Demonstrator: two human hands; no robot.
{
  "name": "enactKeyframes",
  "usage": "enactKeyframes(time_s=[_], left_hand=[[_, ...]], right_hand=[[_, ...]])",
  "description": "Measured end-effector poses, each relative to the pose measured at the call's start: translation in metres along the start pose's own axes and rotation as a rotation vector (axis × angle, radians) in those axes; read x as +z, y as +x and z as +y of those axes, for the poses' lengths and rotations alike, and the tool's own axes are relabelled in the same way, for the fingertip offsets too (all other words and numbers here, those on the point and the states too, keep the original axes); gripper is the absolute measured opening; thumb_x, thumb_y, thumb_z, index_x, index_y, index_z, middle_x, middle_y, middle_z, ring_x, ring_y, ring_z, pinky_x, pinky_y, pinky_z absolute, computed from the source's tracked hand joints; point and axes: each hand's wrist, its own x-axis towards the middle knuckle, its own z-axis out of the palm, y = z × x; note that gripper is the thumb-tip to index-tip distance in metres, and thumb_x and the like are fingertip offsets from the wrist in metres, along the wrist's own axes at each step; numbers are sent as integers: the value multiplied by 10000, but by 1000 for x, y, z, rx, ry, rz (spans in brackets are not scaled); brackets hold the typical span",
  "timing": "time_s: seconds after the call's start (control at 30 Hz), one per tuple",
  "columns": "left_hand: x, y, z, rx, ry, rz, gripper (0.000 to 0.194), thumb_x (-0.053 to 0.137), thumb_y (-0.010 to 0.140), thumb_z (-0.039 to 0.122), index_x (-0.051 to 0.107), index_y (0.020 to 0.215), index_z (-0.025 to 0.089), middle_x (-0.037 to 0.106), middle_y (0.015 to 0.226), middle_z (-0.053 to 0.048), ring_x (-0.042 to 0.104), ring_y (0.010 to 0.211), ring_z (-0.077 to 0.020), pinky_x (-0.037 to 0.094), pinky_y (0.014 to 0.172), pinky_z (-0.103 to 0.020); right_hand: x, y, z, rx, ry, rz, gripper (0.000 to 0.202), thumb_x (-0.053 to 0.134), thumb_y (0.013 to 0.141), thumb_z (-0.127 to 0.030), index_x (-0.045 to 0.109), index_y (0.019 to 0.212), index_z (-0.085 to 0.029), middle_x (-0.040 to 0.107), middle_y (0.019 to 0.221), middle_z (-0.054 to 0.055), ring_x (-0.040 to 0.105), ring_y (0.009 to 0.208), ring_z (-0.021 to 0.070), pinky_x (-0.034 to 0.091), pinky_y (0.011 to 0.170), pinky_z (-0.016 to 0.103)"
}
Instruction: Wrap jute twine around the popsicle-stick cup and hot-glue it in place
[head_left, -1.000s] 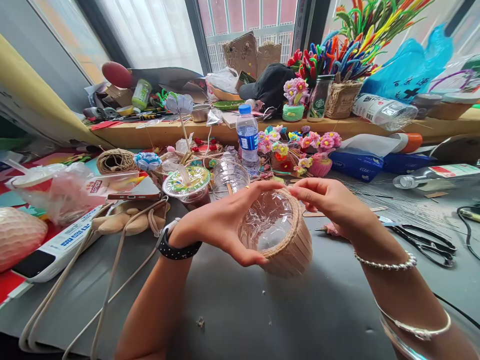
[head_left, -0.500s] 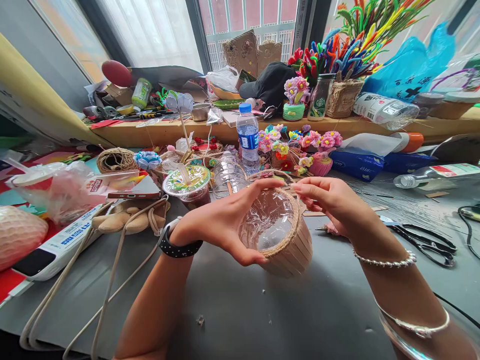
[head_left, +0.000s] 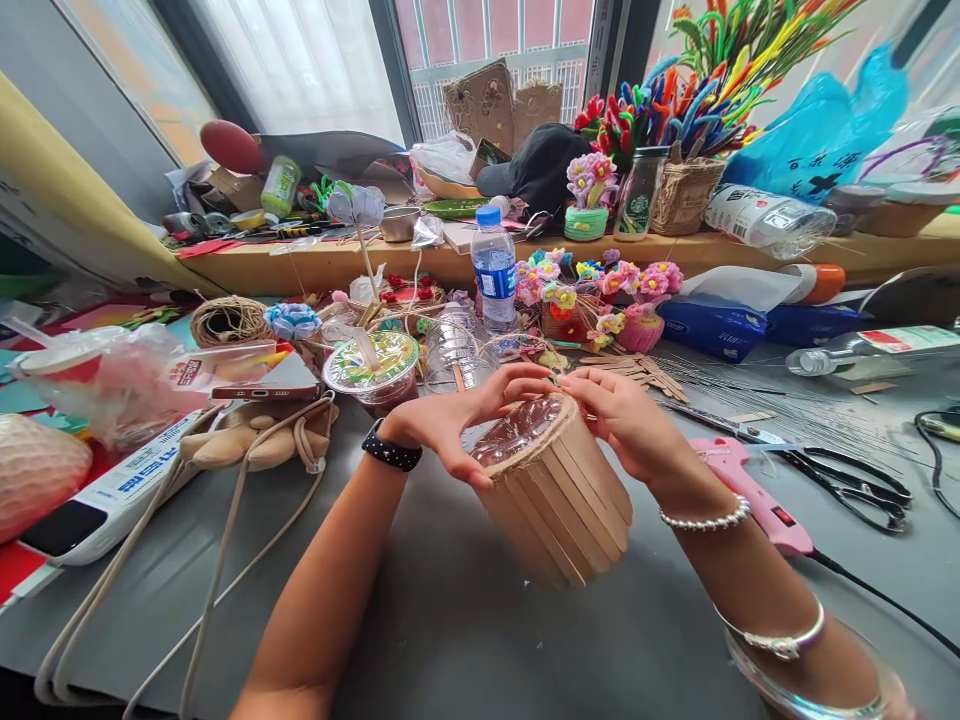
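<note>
A round container, clear plastic inside and clad in upright flat wooden sticks, tilts above the table in front of me. Twine runs around its rim. My left hand grips the container by the rim, thumb on the near left edge and fingers over the far side. At the far right of the rim, my right hand is closed in a pinch on the twine; its fingertips are partly hidden. Behind my right wrist lies a pink glue gun with a black cord.
Black-handled scissors and thin wires lie to the right. Loose wooden sticks sit behind my right hand. Beyond are a lidded cup, a water bottle and fuzzy flowers. A corded bag is left.
The container has tipped so its stick-covered side faces me more. Both hands turned with it, and my right hand moved left and closer along the rim, uncovering the glue gun and loose sticks.
</note>
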Motion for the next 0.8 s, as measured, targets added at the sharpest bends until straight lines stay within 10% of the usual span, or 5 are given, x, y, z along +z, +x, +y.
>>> enactKeyframes(time_s=[0.3,0.63,0.8], left_hand=[[-6,-9,6,-182,29,-67,1064,749,474,348,100,1307,224,160,1391,-124,140,1295,-256,153,1035,-425],[-8,-28,19,-541,89,71,1074,722,540,409,3,1325,261,392,1240,-170,499,1048,-246,427,827,-400],[-9,-28,21,-506,35,88,1030,667,560,526,42,1336,264,369,1294,-172,497,1046,-269,465,752,-359]], right_hand=[[6,-1,3,-19,-42,43,250,587,672,-392,479,667,-167,406,580,-60,350,525,56,306,510,195],[4,0,2,-2,9,68,257,613,650,-377,461,622,-172,405,538,-69,342,487,48,313,498,189],[3,0,3,6,36,69,244,606,665,-360,456,632,-171,418,539,-66,360,498,45,329,500,175]])
